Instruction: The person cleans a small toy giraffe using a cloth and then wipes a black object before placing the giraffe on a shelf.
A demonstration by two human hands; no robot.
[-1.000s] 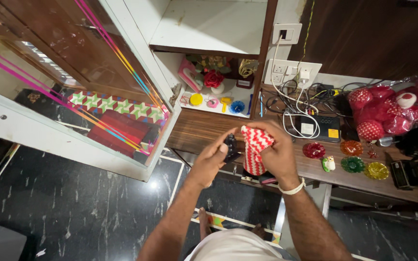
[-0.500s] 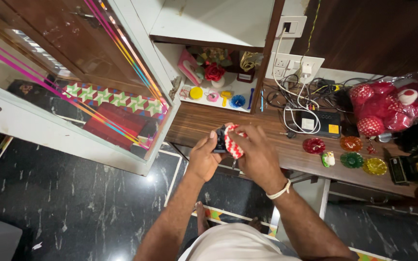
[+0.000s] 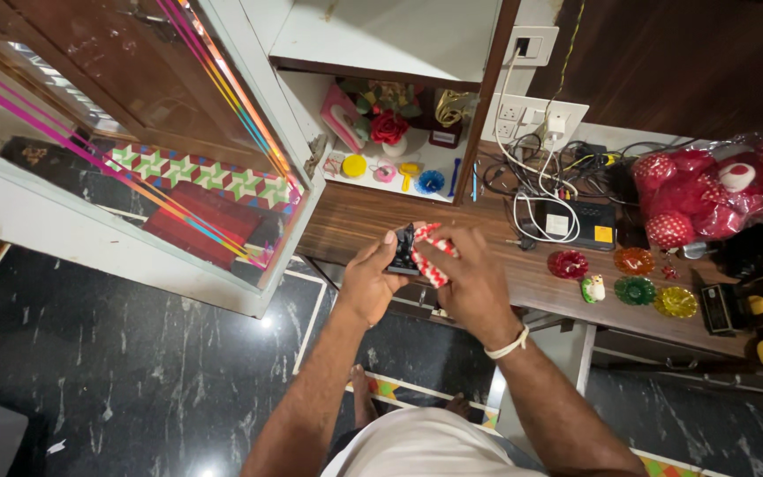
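Looking down from the head camera, the left hand (image 3: 370, 281) grips a small black object (image 3: 402, 252), its fingers curled shut around the lower part and the thumb pressed up its side. The right hand (image 3: 470, 278) closes its fingers on a red-and-white zigzag cloth (image 3: 430, 258), bunched against the black object so the two touch. Both hands meet just above the near edge of the wooden desk (image 3: 355, 231).

Farther back on the desk lies a black box with a yellow label (image 3: 576, 223) amid white cables (image 3: 532, 190) running up to a wall socket strip (image 3: 536, 119). To the right sit a row of small coloured glass dishes (image 3: 636, 291) and a tiny owl figure (image 3: 593, 289). A red plush toy in clear wrap (image 3: 708, 199) lies at the far right. Behind the hands, a white shelf niche (image 3: 381, 172) holds a red rose ornament (image 3: 389, 129). On the left, a glass cabinet door (image 3: 134, 132) stands open over the dark marble floor (image 3: 134, 380).
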